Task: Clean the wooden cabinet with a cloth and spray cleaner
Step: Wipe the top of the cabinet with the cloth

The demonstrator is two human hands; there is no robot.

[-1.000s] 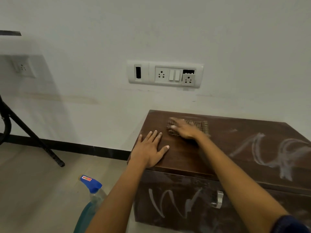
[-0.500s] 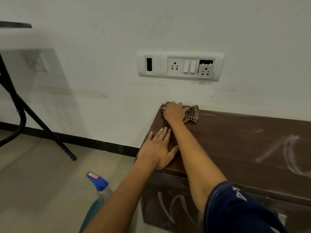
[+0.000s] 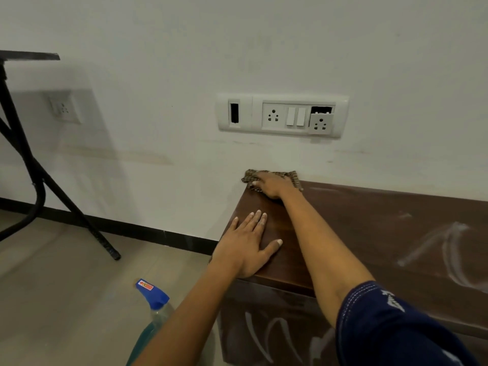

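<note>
The right hand (image 3: 272, 184) lies palm down, fingers spread, pressing 1 brown patterned cloth (image 3: 273, 175) flat against the top of 1 dark wooden cabinet (image 3: 369, 223) at its far left corner, where the top meets the wall; the cloth shows around the hand on both sides. The right arm reaches forward from a dark blue sleeve (image 3: 396, 326) at the lower right. The left hand (image 3: 247, 247) holds nothing: it rests flat and open on the cabinet top near the left front corner, 4 fingers close together and the thumb spread to the right. The 2 hands are near each other but apart. The cabinet top is clean and dark around the hands, while pale chalky smears mark its right part and the front face below. On the floor just left of the cabinet stands 1 spray bottle (image 3: 155, 310) with a blue trigger head and blue-green liquid, partly hidden behind the left forearm. On the white wall above the cabinet is 1 long switch plate (image 3: 281, 116) with 2 sockets and 2 rocker switches. Farther left, 1 smaller wall socket (image 3: 63, 109) sits in shadow, beside the black metal legs of 1 stand (image 3: 23, 165).
</note>
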